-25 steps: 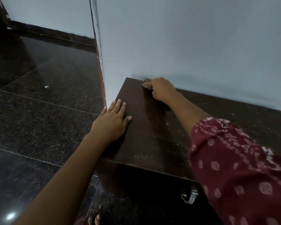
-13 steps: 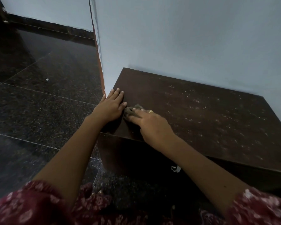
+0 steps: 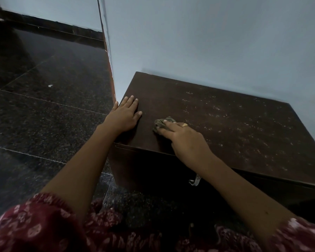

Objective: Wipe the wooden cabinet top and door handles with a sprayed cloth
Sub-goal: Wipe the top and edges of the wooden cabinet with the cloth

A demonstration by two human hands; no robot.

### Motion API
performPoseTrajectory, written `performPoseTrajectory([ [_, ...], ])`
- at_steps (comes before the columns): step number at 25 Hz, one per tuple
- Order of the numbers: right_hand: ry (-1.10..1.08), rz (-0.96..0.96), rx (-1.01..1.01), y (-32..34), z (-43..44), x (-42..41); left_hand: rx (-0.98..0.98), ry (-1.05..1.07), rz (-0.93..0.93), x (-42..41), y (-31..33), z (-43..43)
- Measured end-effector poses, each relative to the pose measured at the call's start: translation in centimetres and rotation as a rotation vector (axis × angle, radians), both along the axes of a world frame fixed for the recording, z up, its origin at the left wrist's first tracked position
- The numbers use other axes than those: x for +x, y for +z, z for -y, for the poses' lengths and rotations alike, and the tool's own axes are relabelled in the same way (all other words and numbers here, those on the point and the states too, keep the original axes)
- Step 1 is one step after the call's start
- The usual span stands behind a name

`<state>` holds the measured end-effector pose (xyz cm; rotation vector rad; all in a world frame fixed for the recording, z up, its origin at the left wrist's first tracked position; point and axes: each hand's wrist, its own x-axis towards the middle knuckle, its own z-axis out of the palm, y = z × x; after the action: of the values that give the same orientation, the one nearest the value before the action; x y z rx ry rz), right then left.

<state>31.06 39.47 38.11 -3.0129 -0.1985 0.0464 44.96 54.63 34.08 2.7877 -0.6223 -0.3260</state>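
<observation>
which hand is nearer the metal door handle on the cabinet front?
Right. The right hand presses the cloth near the top's front edge, above the door handle. The left hand lies flat at the top's left corner, farther away.

Matt, dust-speckled wooden cabinet top (image 3: 225, 124); glossy stone floor (image 3: 44, 115).

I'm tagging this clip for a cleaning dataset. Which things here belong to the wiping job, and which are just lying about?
Job:
cabinet top, speckled with dust
cloth under the right hand
left hand, flat on the top
door handle

Lying about:
white scrap on the floor
</observation>
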Motion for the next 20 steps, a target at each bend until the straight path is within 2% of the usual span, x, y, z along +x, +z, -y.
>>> performPoseTrajectory([
  [6, 0.156, -0.005, 0.04, -0.7, 0.0, -0.8, -0.007, -0.033, 0.04, 0.0, 0.0, 0.8],
  [10, 0.038, -0.036, -0.006, -0.2, 2.1, 0.6, -0.021, -0.054, 0.055, 0.1, 0.0, 2.0],
  [14, -0.035, -0.023, -0.068, 0.0, 3.0, 6.7, -0.053, -0.081, 0.067, 0.1, 0.1, 3.5],
  [20, -0.148, -0.044, -0.011, -0.7, 6.0, 18.6, 0.031, -0.071, 0.062, 0.9, -0.2, 4.4],
])
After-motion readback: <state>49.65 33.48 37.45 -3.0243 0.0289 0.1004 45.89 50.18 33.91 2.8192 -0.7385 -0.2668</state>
